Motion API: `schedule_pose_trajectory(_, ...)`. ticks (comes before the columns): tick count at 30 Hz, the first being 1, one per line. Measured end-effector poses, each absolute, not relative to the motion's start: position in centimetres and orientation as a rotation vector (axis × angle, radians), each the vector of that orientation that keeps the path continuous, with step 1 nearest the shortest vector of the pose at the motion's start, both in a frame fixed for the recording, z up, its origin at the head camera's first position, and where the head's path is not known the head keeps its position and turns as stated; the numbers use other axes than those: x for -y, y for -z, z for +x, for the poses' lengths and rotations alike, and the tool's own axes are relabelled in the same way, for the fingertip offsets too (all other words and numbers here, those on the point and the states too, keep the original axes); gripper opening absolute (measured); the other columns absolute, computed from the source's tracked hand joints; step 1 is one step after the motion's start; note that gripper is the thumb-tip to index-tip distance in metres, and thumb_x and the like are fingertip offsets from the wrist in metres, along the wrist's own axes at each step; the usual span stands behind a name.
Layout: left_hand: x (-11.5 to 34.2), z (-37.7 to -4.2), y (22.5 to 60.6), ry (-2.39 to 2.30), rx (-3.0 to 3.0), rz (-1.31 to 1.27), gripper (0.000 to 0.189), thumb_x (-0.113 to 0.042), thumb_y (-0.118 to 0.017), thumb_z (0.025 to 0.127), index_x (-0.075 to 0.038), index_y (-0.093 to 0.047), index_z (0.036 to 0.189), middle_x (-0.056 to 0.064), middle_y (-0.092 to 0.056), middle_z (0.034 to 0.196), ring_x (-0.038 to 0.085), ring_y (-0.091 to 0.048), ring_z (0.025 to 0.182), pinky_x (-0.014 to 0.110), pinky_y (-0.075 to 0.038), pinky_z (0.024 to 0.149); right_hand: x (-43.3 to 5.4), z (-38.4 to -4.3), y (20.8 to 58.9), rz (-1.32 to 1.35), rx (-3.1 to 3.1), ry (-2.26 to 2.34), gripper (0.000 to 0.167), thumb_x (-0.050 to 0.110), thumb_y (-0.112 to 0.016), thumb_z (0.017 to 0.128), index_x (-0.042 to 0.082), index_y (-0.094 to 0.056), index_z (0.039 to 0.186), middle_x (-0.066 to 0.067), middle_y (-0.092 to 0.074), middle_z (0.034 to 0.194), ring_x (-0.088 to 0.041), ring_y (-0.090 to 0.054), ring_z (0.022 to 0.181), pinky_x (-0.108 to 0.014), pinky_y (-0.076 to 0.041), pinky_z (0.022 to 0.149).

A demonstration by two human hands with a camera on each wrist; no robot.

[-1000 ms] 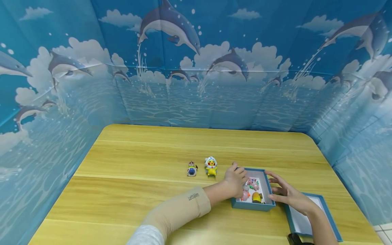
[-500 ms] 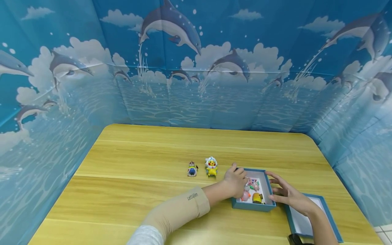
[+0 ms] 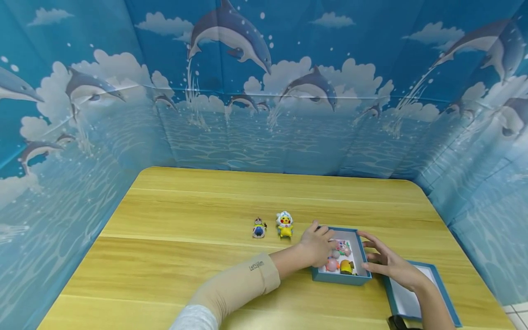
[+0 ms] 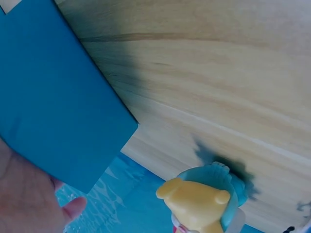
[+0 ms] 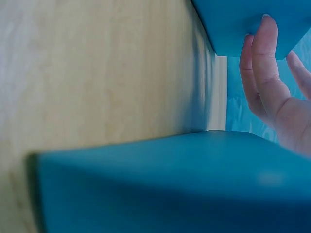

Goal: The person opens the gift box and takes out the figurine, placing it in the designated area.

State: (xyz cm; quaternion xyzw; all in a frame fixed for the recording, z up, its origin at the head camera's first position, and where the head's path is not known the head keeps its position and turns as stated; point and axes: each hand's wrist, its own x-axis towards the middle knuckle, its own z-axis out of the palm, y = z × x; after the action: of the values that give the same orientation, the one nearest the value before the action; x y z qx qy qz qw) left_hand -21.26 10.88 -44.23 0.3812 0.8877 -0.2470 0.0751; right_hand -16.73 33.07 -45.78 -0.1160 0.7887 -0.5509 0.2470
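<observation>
A shallow blue box (image 3: 341,277) with a pale inside stands at right of centre, holding several small figurines. Over its left wall reaches my left hand (image 3: 316,246); its fingertips go down inside the box and are partly hidden. Near those fingers lie a pink figurine (image 3: 343,248) and a round pink figurine (image 3: 332,264). A yellow-brown figurine (image 3: 346,266) lies at the near right inside. My right hand (image 3: 387,263) rests its fingertips on the outside of the box's right wall, fingers gently bent. In the right wrist view the fingertips (image 5: 266,29) touch that blue wall.
A yellow Pikachu figurine (image 3: 284,224) in a white hood and a small blue-and-yellow figurine (image 3: 258,228) stand left of the box. The blue lid (image 3: 445,293) lies inside up under my right forearm. Dolphin-print curtains (image 3: 264,137) border the wooden table (image 3: 165,220).
My left hand's fingers have spread a little and lifted slightly over the box, showing more of the round pink figurine. The right hand keeps its place on the wall.
</observation>
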Motion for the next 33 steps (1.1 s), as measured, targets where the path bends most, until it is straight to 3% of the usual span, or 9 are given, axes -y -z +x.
schedule_pose_trajectory(7,-10.7,-21.2,44.4,0.756,-2.703,1.175,0.055,-0.052,-0.036,0.092,-0.044,-0.014,0.142,-0.017,-0.020,0.141,0.005,-0.017,0.130,0.035,-0.010,0.110,-33.1,-16.7,45.8,-0.324,-2.148,1.509,0.072,0.008,-0.050,0.093,0.016,-0.003,0.147,-0.028,-0.008,0.142,-0.051,-0.027,0.121,-0.033,-0.046,0.082)
schedule_pose_trajectory(11,-10.5,-21.2,44.6,0.725,-2.735,1.185,0.054,-0.056,-0.028,0.093,-0.042,-0.013,0.143,-0.016,-0.021,0.140,0.006,-0.018,0.130,0.036,-0.011,0.110,-33.1,-16.7,45.8,-0.321,-2.151,1.510,0.072,0.008,-0.050,0.093,0.015,-0.003,0.147,-0.028,-0.008,0.142,-0.050,-0.028,0.120,-0.032,-0.046,0.082)
schedule_pose_trajectory(18,-10.2,-21.2,45.1,0.687,-2.787,1.207,0.043,-0.052,-0.021,0.096,-0.041,-0.019,0.138,-0.014,-0.024,0.137,0.006,-0.022,0.127,0.035,-0.014,0.109,-33.0,-16.7,45.8,-0.299,-2.162,1.504,0.073,0.009,-0.051,0.092,0.015,-0.003,0.147,-0.028,-0.009,0.142,-0.051,-0.026,0.121,-0.032,-0.046,0.082)
schedule_pose_trajectory(33,-9.4,-21.2,45.3,0.487,-2.907,1.250,0.043,-0.052,-0.015,0.096,-0.035,-0.024,0.135,-0.011,-0.029,0.134,0.007,-0.027,0.125,0.037,-0.017,0.109,-33.1,-16.7,45.8,-0.285,-2.157,1.495,0.073,0.010,-0.051,0.093,0.015,-0.003,0.147,-0.027,-0.009,0.142,-0.050,-0.026,0.122,-0.033,-0.045,0.083)
